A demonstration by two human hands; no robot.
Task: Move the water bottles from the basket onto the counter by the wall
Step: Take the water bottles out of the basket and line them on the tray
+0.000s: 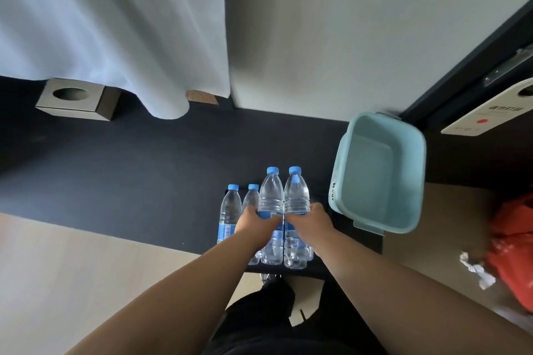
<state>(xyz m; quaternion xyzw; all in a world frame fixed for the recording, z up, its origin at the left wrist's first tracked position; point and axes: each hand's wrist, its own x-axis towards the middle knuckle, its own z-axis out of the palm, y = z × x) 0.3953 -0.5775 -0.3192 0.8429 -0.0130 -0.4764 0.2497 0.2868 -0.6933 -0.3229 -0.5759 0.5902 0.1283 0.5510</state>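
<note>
Bottles are all out of the empty basket (pixel 380 173) now: our left hand (pixel 253 222) and right hand (pixel 313 220) each wrap one bottle (pixel 270 199) on the dark counter (pixel 129 164), so we judge release comes next.

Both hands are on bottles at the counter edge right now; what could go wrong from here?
1. The left hand and right hand each hold a bottle close beside two standing bottles; a nudge could topple them.
2. The held bottles sit near the counter front edge and could slip off.

Both arms out, left hand (pixel 255 220) & right hand (pixel 310 219) closed, side by side.
</note>
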